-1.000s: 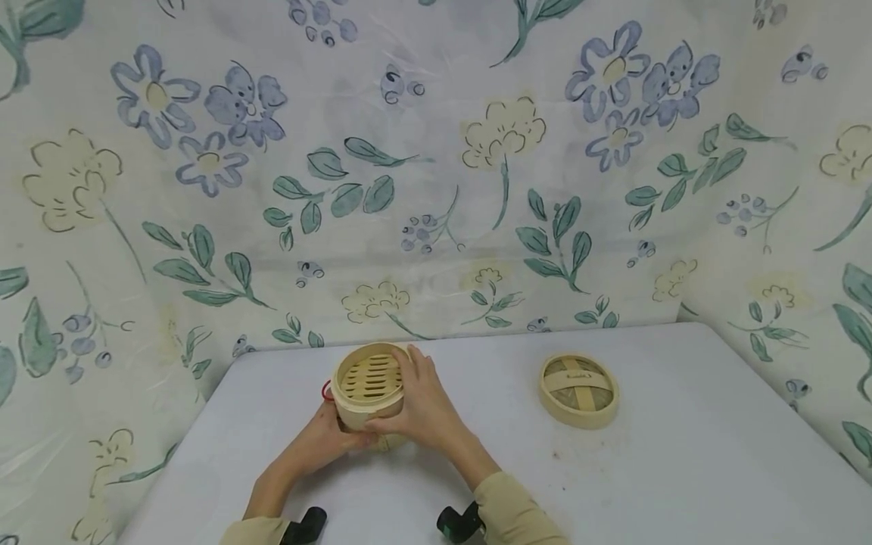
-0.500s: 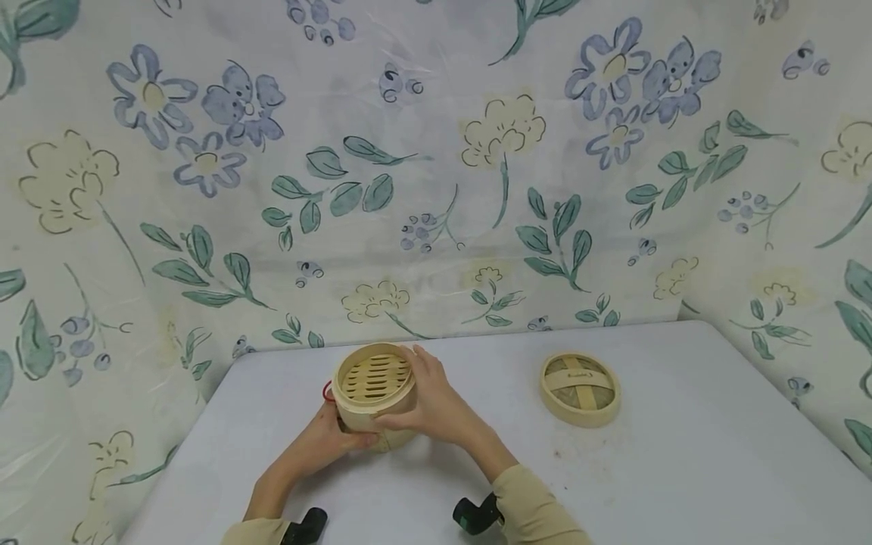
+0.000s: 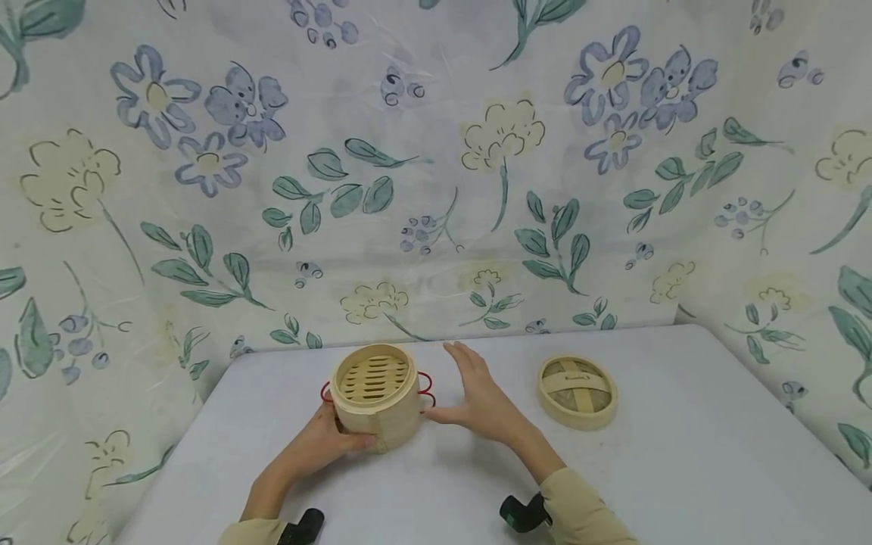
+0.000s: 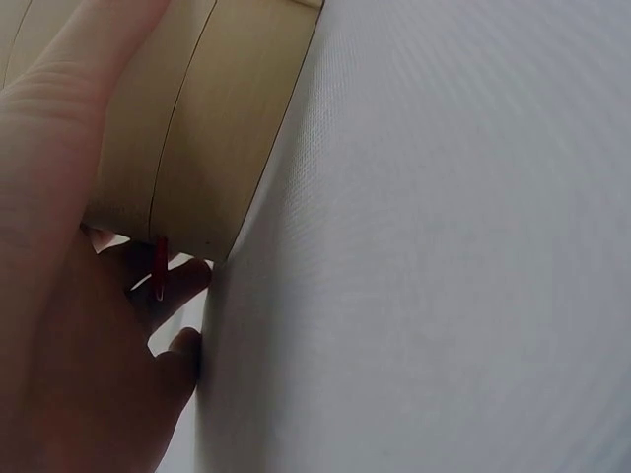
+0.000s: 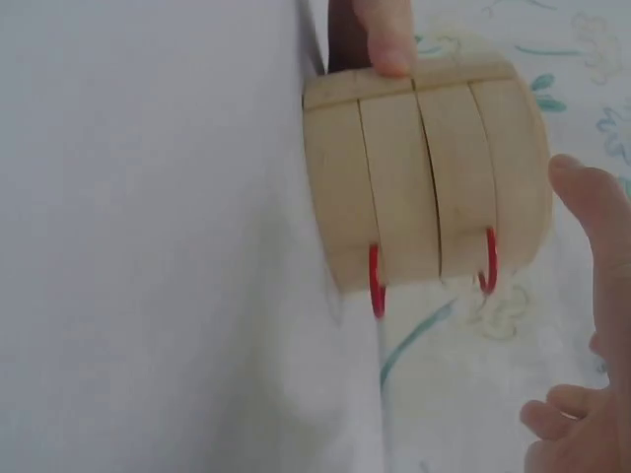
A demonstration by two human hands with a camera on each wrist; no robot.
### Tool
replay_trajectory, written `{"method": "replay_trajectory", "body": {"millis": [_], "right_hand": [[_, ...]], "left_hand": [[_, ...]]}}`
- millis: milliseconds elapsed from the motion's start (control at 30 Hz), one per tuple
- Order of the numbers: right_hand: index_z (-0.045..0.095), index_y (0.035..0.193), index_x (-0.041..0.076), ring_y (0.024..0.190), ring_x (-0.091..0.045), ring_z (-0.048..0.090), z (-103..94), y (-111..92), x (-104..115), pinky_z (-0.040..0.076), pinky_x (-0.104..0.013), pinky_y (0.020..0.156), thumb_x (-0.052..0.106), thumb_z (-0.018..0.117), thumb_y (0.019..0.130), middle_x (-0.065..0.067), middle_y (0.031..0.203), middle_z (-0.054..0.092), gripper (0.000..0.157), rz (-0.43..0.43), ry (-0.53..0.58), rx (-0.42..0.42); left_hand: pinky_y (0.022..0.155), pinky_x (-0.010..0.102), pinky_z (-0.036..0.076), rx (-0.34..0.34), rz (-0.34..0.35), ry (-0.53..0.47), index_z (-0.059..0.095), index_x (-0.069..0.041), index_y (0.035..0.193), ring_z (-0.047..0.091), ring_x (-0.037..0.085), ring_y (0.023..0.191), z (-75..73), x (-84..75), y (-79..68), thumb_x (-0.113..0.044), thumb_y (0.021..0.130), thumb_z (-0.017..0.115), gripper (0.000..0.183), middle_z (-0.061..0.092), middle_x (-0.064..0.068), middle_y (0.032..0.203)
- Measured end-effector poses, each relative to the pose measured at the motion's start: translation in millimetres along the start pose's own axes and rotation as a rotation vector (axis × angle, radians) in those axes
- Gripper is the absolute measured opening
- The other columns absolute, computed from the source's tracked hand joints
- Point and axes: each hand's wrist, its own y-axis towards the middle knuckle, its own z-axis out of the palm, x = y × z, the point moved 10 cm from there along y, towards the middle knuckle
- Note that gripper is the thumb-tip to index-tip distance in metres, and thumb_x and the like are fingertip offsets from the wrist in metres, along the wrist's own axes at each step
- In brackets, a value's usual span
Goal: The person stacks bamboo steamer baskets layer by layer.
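Observation:
A round bamboo steamer (image 3: 398,420) of two stacked tiers stands upright on the table at centre left, its slotted base (image 3: 375,378) showing from above. Red loops (image 3: 425,384) stick out at its sides. My left hand (image 3: 316,446) grips the steamer low on its left, thumb across the front. In the left wrist view its fingers reach round by a red loop (image 4: 161,266), close to the tabletop. My right hand (image 3: 484,401) is held apart, just right of the steamer, fingers spread and holding nothing. The right wrist view shows both tiers (image 5: 404,187) flush together.
A bamboo lid (image 3: 577,416) with a crossed band lies on the white table (image 3: 681,454) to the right. A floral curtain (image 3: 436,174) hangs behind the table. Black camera mounts (image 3: 524,513) sit at both wrists, beside beige sleeves (image 3: 586,507).
My right hand has let go of the steamer and moved away to the right, uncovering its right side and the red loops. The left hand keeps its hold, and the steamer stays in place.

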Motion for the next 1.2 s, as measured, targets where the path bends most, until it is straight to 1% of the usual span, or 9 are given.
{"method": "replay_trajectory", "body": {"millis": [133,200,400,500,600,767,933,1033,1200], "right_hand": [[0.022,0.157,0.016,0.149,-0.032,0.019,-11.8,-6.5,-12.4,0.032,-0.058,0.113,0.045,0.082,0.078,-0.013,0.162,0.018,0.103,0.018,0.0,-0.031],[0.023,0.157,0.016,0.149,-0.032,0.019,-16.0,-7.7,-18.8,0.032,-0.058,0.113,0.043,0.083,0.078,-0.013,0.162,0.018,0.103,0.027,-0.004,-0.038],[0.022,0.157,0.017,0.149,-0.033,0.018,-25.3,-10.0,-38.6,0.03,-0.059,0.113,0.043,0.083,0.077,-0.013,0.163,0.016,0.104,0.062,-0.046,-0.035],[0.022,0.157,0.017,0.149,-0.033,0.018,-32.0,-12.3,-48.3,0.03,-0.06,0.113,0.044,0.083,0.077,-0.013,0.163,0.016,0.105,0.072,-0.062,-0.039],[0.022,0.157,0.016,0.149,-0.036,0.016,-40.4,-16.9,-55.9,0.03,-0.062,0.112,0.042,0.083,0.078,-0.016,0.163,0.015,0.103,0.072,-0.049,-0.045],[0.02,0.157,0.015,0.149,-0.039,0.013,-52.2,-25.1,-67.4,0.028,-0.066,0.11,0.04,0.082,0.08,-0.018,0.163,0.011,0.102,0.066,-0.051,-0.021],[0.019,0.157,0.015,0.149,-0.039,0.014,-69.7,-31.4,-81.0,0.027,-0.066,0.111,0.042,0.081,0.08,-0.016,0.163,0.011,0.103,0.071,-0.102,-0.036],[0.018,0.157,0.014,0.148,-0.04,0.014,-80.9,-36.6,-88.6,0.026,-0.067,0.111,0.044,0.081,0.08,-0.017,0.163,0.012,0.104,0.071,-0.138,-0.049],[0.018,0.156,0.009,0.146,-0.045,0.013,-93.1,-46.2,-97.7,0.027,-0.069,0.109,0.046,0.079,0.08,-0.023,0.161,0.012,0.104,0.043,-0.177,-0.05]], "left_hand": [[0.114,0.056,0.028,-0.003,-0.008,0.004,0.036,-0.01,0.147,0.045,0.031,0.134,-1.7,1.8,-1.2,-0.036,0.074,0.087,0.093,0.055,0.011,0.139],[0.114,0.057,0.027,-0.006,-0.011,0.006,0.035,-0.01,0.148,0.043,0.031,0.136,-2.2,2.6,-1.5,-0.037,0.074,0.087,0.095,0.053,0.012,0.141],[0.116,0.058,0.022,-0.004,-0.016,0.003,0.033,-0.012,0.15,0.039,0.031,0.139,-0.3,4.0,-1.2,-0.038,0.074,0.087,0.097,0.05,0.011,0.144],[0.116,0.058,0.023,-0.006,-0.008,-0.004,0.034,-0.012,0.148,0.04,0.032,0.138,0.2,2.7,-1.3,-0.037,0.074,0.087,0.095,0.052,0.011,0.143],[0.116,0.057,0.024,-0.011,-0.005,-0.006,0.034,-0.011,0.148,0.041,0.031,0.138,-0.2,2.5,-1.3,-0.037,0.074,0.087,0.095,0.052,0.011,0.142],[0.115,0.056,0.025,-0.009,-0.014,0.005,0.036,-0.012,0.147,0.042,0.029,0.136,-0.5,4.5,-1.3,-0.038,0.074,0.087,0.093,0.054,0.009,0.14],[0.117,0.058,0.021,-0.01,-0.032,0.008,0.03,-0.012,0.15,0.037,0.032,0.141,-0.9,6.4,-1.8,-0.04,0.074,0.086,0.098,0.048,0.012,0.145],[0.117,0.058,0.02,-0.006,-0.04,0.003,0.027,-0.012,0.151,0.034,0.033,0.143,-0.2,6.9,-1.9,-0.04,0.074,0.086,0.101,0.045,0.013,0.147],[0.116,0.056,0.023,-0.009,-0.033,-0.002,0.032,-0.013,0.149,0.039,0.03,0.139,-1.6,6.3,-2.1,-0.038,0.074,0.087,0.097,0.05,0.01,0.143]]}}
